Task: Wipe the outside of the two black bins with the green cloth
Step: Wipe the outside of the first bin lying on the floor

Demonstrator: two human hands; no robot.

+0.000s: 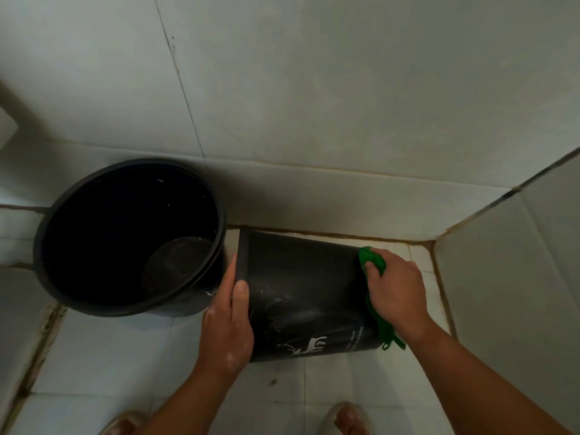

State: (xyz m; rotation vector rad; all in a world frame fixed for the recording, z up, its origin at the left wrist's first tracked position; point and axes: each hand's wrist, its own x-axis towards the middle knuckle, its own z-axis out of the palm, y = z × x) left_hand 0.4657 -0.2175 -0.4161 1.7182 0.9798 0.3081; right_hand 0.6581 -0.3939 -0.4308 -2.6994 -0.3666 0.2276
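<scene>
One black bin (304, 293) lies on its side on the tiled floor, its rim to the left and its base to the right, with white print on its near side. My left hand (230, 321) grips its rim, thumb on the outside wall. My right hand (397, 293) holds the green cloth (376, 262) against the bin's base end; part of the cloth hangs below my wrist. The second black bin (50, 255) stands upright to the left, open and tilted toward me, touching the lying bin's rim.
White tiled walls close in behind (314, 89) and on the right (518, 277), forming a corner just beyond the lying bin. My two feet in sandals (345, 419) show at the bottom edge. Floor tiles (125, 356) have dark grout lines.
</scene>
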